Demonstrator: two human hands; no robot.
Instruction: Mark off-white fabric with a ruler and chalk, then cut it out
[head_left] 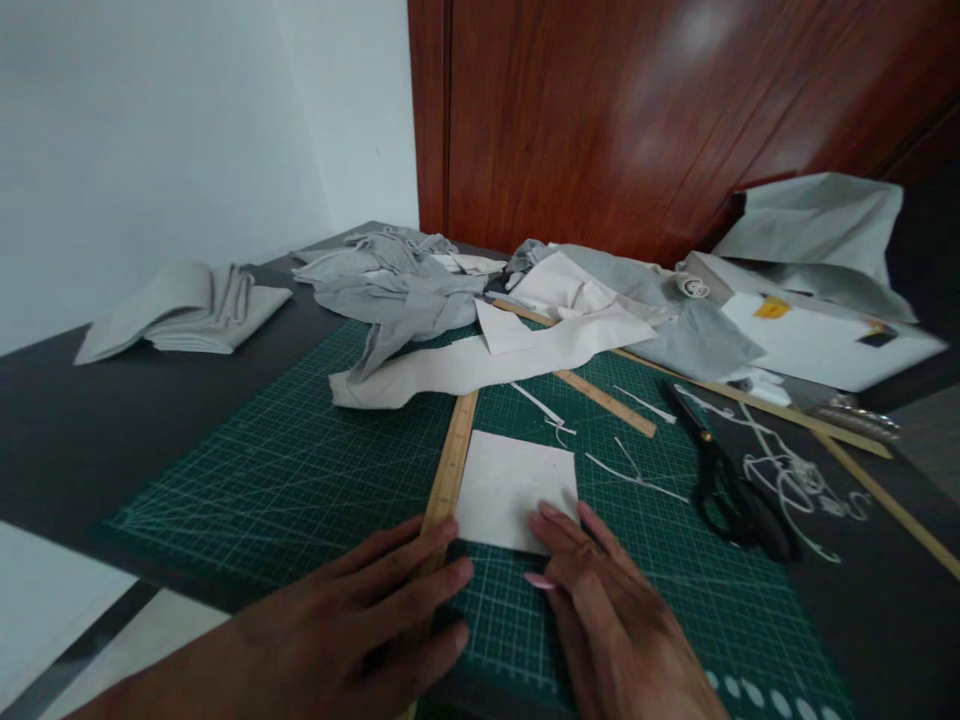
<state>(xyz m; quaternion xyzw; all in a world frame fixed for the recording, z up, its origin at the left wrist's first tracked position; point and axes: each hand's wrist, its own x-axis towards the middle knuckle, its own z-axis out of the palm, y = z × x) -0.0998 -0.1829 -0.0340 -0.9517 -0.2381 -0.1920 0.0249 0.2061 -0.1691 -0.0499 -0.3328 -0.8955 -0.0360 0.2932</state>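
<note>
While the left hand presses flat on the wooden ruler, grip unclenched; right hand fingertips, also spread, pin the fabric square.

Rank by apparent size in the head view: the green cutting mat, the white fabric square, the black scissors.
1. Green cutting mat, by far the largest.
2. White fabric square.
3. Black scissors: longer but slimmer than the square, so this ranking is unsure.

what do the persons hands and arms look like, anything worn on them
Both are bare: the left hand and the right hand show no gloves, rings or bracelets. The forearms are uncovered as far as the frame's lower edge, with no sleeve or watch in view. The fingernails are fairly long and pale, with a light pinkish look, clearest on the right hand's thumb and fingers.
</note>
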